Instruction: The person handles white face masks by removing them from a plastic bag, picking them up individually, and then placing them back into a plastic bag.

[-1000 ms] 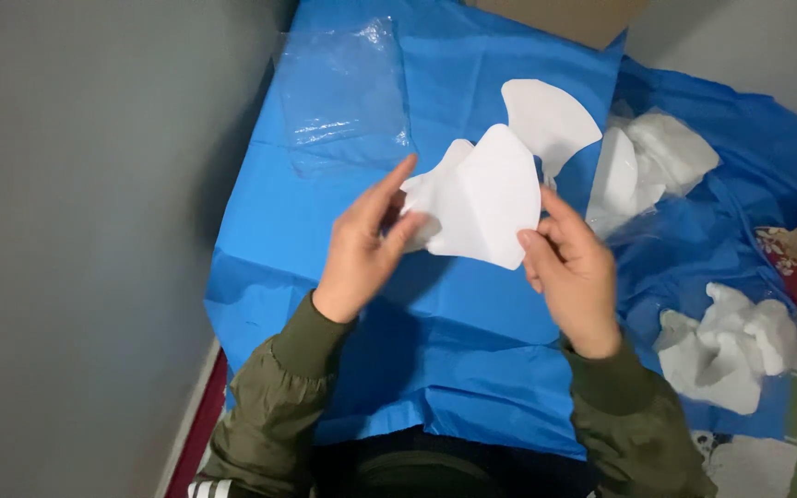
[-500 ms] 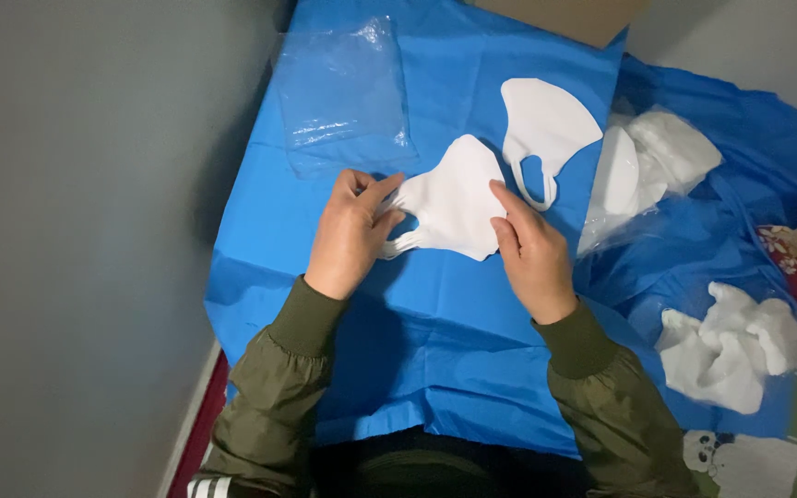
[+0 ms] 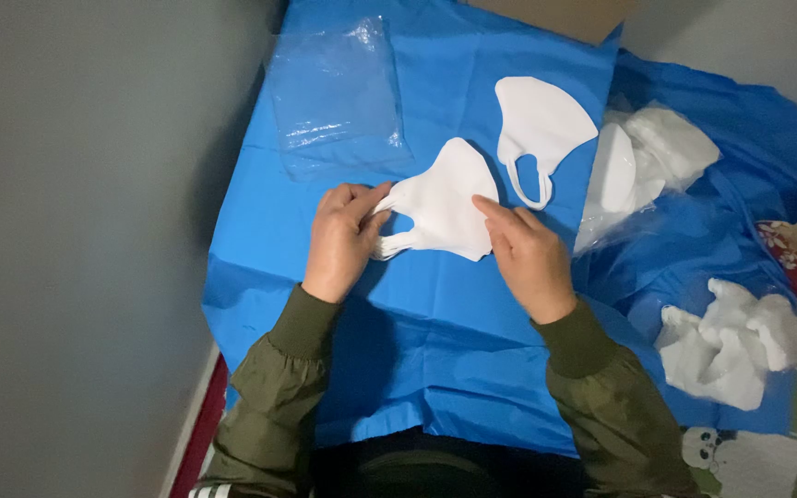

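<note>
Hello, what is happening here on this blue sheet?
A person in olive green sleeves is handling a stack of white face masks on a blue sheet. The left hand pinches the ear loops at the stack's left end, and the right hand presses its fingertips on the right side. Another white mask lies apart, further up the sheet. A clear plastic bag lies at the upper left, and more white masks in clear wrapping sit to the right.

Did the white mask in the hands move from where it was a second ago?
Yes. The held white mask went down onto the blue sheet and left, away from the second mask lying flat beyond it, which it overlapped before.
</note>
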